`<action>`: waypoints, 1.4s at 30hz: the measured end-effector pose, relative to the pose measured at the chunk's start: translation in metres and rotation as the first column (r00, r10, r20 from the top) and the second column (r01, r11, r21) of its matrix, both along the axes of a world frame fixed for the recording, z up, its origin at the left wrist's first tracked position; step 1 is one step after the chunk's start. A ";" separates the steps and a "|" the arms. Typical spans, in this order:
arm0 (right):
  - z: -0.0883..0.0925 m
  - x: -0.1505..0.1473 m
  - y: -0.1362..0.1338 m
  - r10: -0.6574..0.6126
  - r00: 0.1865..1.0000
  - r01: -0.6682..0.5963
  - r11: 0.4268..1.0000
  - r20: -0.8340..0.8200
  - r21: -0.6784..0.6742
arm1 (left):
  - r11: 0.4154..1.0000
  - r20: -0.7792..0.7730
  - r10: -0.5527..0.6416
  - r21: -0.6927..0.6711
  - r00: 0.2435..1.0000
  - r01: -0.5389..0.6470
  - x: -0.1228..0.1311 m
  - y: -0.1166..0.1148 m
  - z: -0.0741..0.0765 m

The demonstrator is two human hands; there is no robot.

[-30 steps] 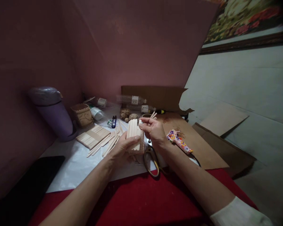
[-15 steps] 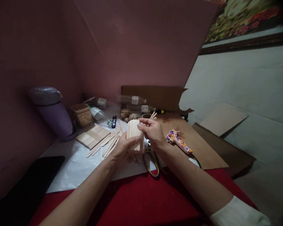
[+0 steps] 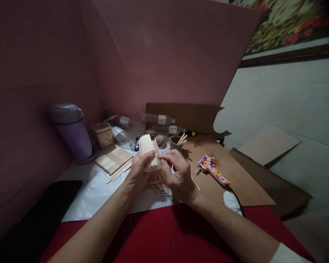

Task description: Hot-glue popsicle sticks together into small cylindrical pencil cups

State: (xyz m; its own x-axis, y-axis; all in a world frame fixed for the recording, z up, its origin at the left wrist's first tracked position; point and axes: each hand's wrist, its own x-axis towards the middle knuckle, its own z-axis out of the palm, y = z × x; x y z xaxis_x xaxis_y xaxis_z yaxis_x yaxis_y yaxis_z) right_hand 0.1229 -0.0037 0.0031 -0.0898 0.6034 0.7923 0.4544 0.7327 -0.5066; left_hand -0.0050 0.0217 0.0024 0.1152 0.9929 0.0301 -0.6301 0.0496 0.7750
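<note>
My left hand is closed around a small piece built of pale craft sticks set side by side, its thumb lying across the front. A single craft stick stands at the piece's right edge. My right hand has thumb and forefinger pinched at that stick's lower end; the exact contact is partly hidden. Under the hands lie more loose sticks. Behind my right wrist, a gold-coloured scissor handle shows only in part.
A bundle of craft sticks, a carved-looking box and a purple tumbler are at left. Plastic bottles, twine balls and a cup with sticks stand behind. A flower-patterned glue gun lies on cardboard.
The stick piece has tilted, and a narrow gap shows near its right edge. My right hand has moved from its top corner down to its lower right side. The camera view has shifted slightly.
</note>
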 end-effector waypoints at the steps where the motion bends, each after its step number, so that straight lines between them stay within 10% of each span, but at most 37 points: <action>1: -0.002 -0.001 0.000 0.002 1.000 -0.002 1.000 0.006 0.006 | 1.000 0.005 0.010 -0.015 1.000 -0.010 0.000 0.000 0.001; 42: -0.005 0.003 0.005 0.062 0.998 -0.061 0.997 -0.029 0.052 | 0.997 -0.064 0.017 0.073 0.998 -0.012 0.003 -0.001 -0.005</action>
State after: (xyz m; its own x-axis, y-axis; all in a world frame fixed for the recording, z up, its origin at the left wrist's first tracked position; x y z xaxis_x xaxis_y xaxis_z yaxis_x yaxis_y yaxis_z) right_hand 0.1260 0.0012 -0.0018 -0.1011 0.5565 0.8247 0.3926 0.7840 -0.4809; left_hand -0.0018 0.0209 -0.0026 0.1051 0.9899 0.0951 -0.5786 -0.0169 0.8154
